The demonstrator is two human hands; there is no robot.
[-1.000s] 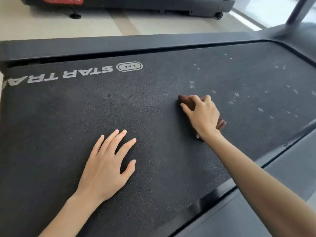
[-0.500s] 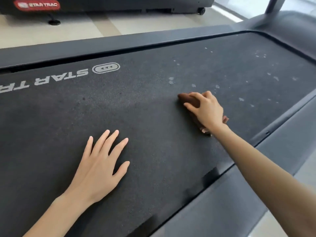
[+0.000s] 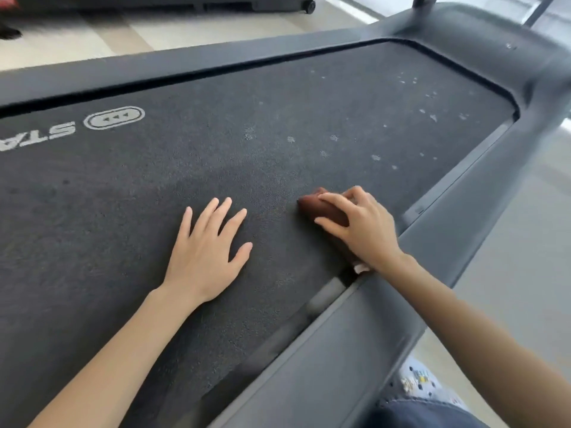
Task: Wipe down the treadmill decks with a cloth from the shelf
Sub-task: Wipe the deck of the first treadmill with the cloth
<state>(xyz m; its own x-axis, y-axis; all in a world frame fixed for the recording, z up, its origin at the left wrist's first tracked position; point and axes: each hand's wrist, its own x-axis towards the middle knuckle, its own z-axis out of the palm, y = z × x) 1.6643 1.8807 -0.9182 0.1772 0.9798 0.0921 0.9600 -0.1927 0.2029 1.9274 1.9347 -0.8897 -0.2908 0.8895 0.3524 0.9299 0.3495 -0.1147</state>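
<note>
Open belt (image 3: 154, 211) ahead (side rail (image 3: 448, 230) hems right).

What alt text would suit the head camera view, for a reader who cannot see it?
A person's right hand grips a brown cloth on the black treadmill belt, near its side rail. The left hand lies flat on the belt beside it. Pale specks dot the belt farther on.

Flat left hand (image 3: 205, 257), curled right hand (image 3: 364, 230).

Head-worn, close, down onto treadmill deck (image 3: 123, 227)
</note>
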